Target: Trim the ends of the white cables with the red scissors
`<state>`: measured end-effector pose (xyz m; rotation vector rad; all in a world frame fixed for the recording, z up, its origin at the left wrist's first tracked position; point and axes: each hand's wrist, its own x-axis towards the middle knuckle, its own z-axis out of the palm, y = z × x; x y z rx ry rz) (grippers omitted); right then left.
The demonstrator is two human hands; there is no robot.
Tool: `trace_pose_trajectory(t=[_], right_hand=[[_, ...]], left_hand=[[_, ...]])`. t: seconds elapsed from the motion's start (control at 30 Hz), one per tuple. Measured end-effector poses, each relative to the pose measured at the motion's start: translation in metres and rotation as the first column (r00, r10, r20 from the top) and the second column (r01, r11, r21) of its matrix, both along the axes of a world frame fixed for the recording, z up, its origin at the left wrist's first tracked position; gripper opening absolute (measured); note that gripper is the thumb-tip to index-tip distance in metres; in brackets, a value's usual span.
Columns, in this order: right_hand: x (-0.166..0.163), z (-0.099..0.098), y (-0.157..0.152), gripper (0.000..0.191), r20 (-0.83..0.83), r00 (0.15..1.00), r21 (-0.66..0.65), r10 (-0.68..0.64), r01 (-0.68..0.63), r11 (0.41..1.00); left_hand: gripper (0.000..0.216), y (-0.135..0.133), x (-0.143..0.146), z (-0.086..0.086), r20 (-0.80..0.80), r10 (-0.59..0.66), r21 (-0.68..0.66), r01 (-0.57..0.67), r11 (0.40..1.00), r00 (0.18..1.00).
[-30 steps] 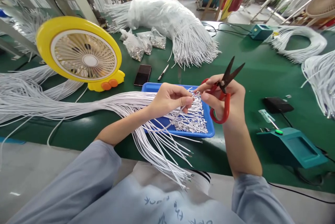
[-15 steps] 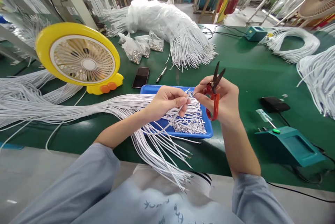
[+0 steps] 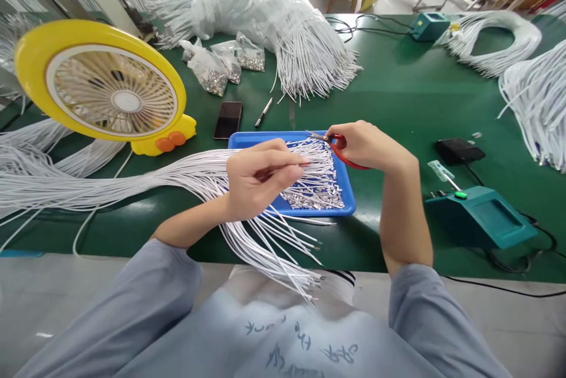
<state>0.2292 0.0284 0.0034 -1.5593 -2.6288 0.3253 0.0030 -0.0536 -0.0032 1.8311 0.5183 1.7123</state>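
My left hand (image 3: 265,180) is closed in a pinch over the left part of the blue tray (image 3: 349,195). A small reddish tip shows at its fingertips; the white cable it pinches is mostly hidden by the hand. In my right hand (image 3: 369,142) is a pair of scissors (image 3: 351,161) with red handles, its dark blades pointing left over the tray's back edge. Beneath both hands, many white cables (image 3: 309,160) with small metal ends lie in the tray. A loose bundle of white cables (image 3: 260,248) hangs over the table's front edge, some showing coloured wire tips.
A yellow fan (image 3: 99,80) stands left. Behind the tray lie a phone (image 3: 228,120), a pen (image 3: 264,112), bags of metal parts (image 3: 212,71) and a wrapped cable bundle (image 3: 247,12). A teal device (image 3: 486,216) and a black box (image 3: 460,151) are right.
My right hand has turned palm down and lowered the scissors, so their blades now point left instead of up. My left hand has moved left and turned over. The view has tilted down.
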Motion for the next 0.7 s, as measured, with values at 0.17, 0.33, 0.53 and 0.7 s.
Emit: trace_pose_trajectory(t=[0.17, 0.33, 0.53, 0.7], right_hand=[[0.001, 0.004, -0.003, 0.026, -0.066, 0.998, -0.029, 0.018, -0.020, 0.999], [0.000, 0.010, -0.009, 0.024, -0.177, 0.984, 0.074, 0.007, 0.006, 0.997], [0.002, 0.013, -0.015, 0.024, -0.196, 0.980, 0.109, 0.033, -0.011, 0.994], [0.004, 0.013, -0.018, 0.024, -0.192, 0.981, 0.118, 0.039, -0.016, 0.993]], left_hand=[[0.005, -0.005, 0.000, 0.009, -0.028, -0.132, 0.021, 0.133, 0.991, 0.991], [0.003, -0.031, 0.010, 0.003, -0.094, -0.495, -0.121, 0.484, 0.867, 0.864], [0.013, -0.062, 0.045, -0.041, -0.464, -0.834, -0.414, 0.760, 0.502, 0.298], [0.026, -0.010, 0.040, -0.055, -0.941, -0.254, -0.184, 0.292, 0.938, 0.222]])
